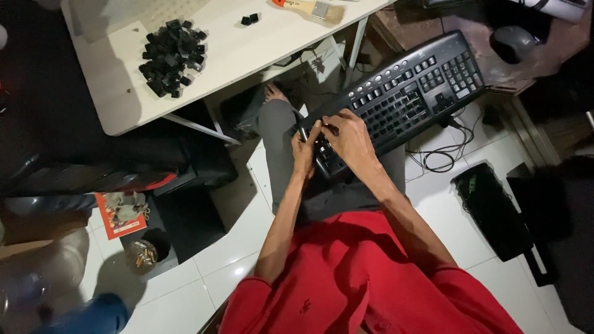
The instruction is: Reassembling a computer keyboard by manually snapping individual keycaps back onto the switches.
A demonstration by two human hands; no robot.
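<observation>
A person in a red long-sleeved shirt (365,278) sits looking down at a black plastic computer keyboard (402,99) that rests across the lap on grey trousers (278,142). The keyboard runs from the near left, under the hands, to the far right. Its near left end is hidden beneath both hands, and a patch of keys there seems to be missing, though the dim light makes this hard to confirm.

The left hand (304,148) sits at the keyboard's near left corner, fingers curled together and pressing against its edge; whether this grip pinches a small key cannot be told. The right hand (351,137) lies just right of it, touching it, fingers bent down onto the keys, its grip also pressed close with fingertips hidden.

On the white rectangular desk (241,55) far left lies one heap of loose black key caps (173,57), too many and too jumbled to count. Two more loose black key caps (250,19) sit apart to its right. One wooden-handled paintbrush (311,8) is cut off by the top edge.

One bare foot (274,93) shows under the desk. One grey computer mouse (513,42) sits far right. One black cable (442,154) coils on the white tiled floor (204,247).
</observation>
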